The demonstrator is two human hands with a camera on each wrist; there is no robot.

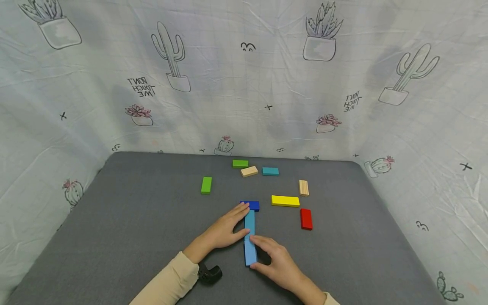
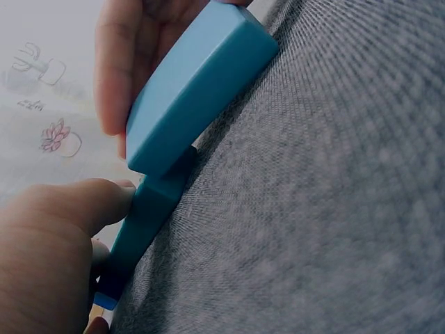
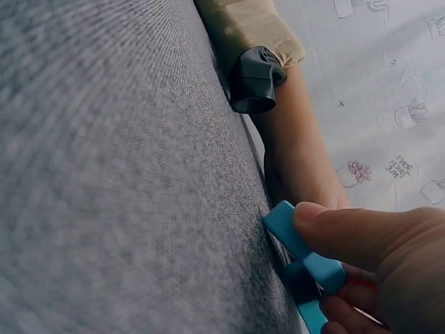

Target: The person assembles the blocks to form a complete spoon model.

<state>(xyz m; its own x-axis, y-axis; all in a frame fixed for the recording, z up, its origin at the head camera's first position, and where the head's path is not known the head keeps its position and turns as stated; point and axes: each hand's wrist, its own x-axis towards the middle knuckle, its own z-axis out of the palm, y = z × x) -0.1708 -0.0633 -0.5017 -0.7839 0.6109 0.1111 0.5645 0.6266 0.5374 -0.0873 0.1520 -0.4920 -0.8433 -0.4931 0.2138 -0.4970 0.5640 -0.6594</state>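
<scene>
My right hand [image 1: 277, 263] pinches a light blue block [image 1: 250, 253] between thumb and fingers. In the left wrist view this block [image 2: 198, 83] looks raised and tilted, one end overlapping a second light blue block [image 2: 154, 202]. That second block [image 1: 249, 223] lies lengthwise on the grey surface, pointing away from me. Crosswise at its far end sits a dark blue block [image 1: 254, 206]. My left hand [image 1: 226, 228] reaches over with straight fingers, their tips at the dark blue block and the thumb against the second block's left side.
To the right lie a yellow block [image 1: 285, 201], a red block [image 1: 306, 219] and a wooden block [image 1: 303, 188]. Farther back are a green block [image 1: 240, 164], another wooden block [image 1: 249, 171] and a teal block [image 1: 270, 171]. Another green block [image 1: 206, 185] stands off left. Patterned cloth [image 1: 244, 84] surrounds the table.
</scene>
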